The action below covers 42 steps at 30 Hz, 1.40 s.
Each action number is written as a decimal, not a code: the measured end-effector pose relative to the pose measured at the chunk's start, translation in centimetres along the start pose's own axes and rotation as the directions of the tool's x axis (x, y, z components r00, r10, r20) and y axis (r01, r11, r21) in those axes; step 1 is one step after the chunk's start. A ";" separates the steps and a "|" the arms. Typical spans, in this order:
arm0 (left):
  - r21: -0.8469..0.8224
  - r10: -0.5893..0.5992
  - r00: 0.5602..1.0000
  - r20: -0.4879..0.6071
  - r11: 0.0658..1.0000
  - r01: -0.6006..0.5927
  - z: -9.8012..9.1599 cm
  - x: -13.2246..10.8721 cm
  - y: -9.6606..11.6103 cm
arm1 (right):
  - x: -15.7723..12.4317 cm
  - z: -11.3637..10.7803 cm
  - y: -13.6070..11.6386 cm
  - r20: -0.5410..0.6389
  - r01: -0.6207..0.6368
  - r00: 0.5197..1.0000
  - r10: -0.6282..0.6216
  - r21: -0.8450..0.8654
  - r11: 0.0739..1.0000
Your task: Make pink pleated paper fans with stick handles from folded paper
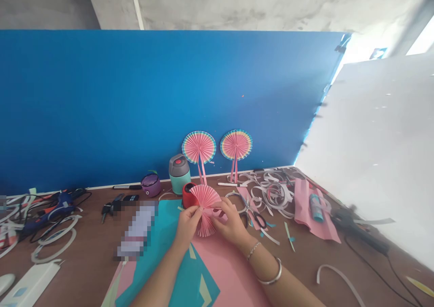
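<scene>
Between my hands is a pleated pink paper fan [204, 196], spread into a nearly round shape above the sheets on the desk. My left hand [188, 223] pinches it near the centre from the left side. On the other side my right hand [230, 221] is closed on the fan's right edge, near a folded pink piece; its fingers hide part of the paper. Below lie a pink paper sheet [227, 262] and a teal paper sheet [169, 207]. Scissors [252, 211] with dark handles rest just right of my right hand.
Two finished-looking round fans, one left [199, 147] and one right [236, 145], lean on the blue partition [135, 103]. A teal flask [180, 176], a purple pot [151, 185] and a red object [188, 194] stand behind. Paper strips [276, 194] and a glue gun [359, 232] lie right.
</scene>
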<state>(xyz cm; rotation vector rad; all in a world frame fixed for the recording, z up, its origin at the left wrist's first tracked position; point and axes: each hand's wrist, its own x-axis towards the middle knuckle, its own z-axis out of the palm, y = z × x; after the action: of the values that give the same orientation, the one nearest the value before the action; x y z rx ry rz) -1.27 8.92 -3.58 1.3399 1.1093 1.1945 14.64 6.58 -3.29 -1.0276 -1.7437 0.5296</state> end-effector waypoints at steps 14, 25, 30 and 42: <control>-0.025 -0.016 1.000 0.010 1.000 0.017 0.2 -0.1 0.1 | 0.0 0.2 0.3 -0.112 0.029 0.993 -0.036 -0.067 0.997; -0.058 -0.044 0.998 -0.037 0.997 0.042 0.0 0.1 -0.2 | -0.1 0.5 0.6 -0.059 0.065 0.996 -0.073 -0.125 0.990; -0.015 -0.018 1.000 -0.003 1.000 0.018 -0.4 0.3 -0.1 | -0.1 0.2 0.9 -0.108 0.067 0.990 -0.087 -0.169 0.983; -0.005 -0.045 0.999 0.027 0.999 0.045 -1.0 0.7 -0.5 | 0.2 -0.1 0.4 -0.011 0.038 0.999 -0.038 -0.016 0.999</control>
<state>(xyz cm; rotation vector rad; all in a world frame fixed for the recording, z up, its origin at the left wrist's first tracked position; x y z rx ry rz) -2.19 9.77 -3.93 1.3162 1.1112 1.1429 14.91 6.97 -3.44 -1.0049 -1.7560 0.4859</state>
